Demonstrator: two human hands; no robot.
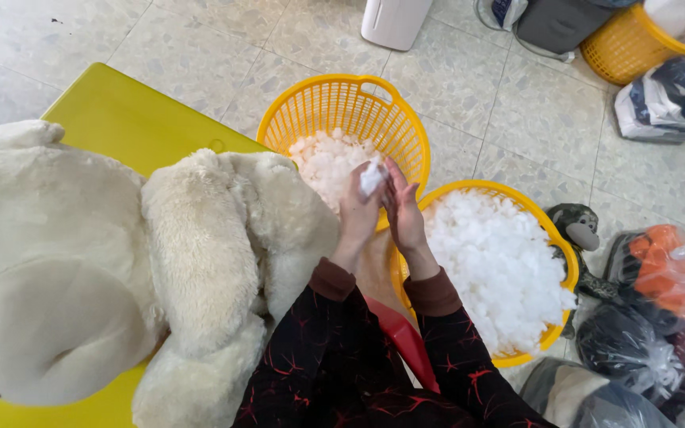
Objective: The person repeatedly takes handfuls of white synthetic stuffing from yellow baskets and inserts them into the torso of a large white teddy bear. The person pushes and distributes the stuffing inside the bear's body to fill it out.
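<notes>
Nearest you, the plush dog [120, 261] sprawls across the yellow table [120, 119], and everything else sits off its right flank. Just right of its shoulder your hands meet: left hand [356, 215] and right hand [404, 214] pressed palm to palm, fingers [394, 186] clasped around a tuft [371, 179] of white stuffing. You look to be teasing or rolling that tuft into shape. Next it needs loosening evenly, I'd say, before it goes anywhere. Right of the dog, the near basket [552, 238] brims with stuffing; beyond its head, the far basket [342, 99] is only part filled.
</notes>
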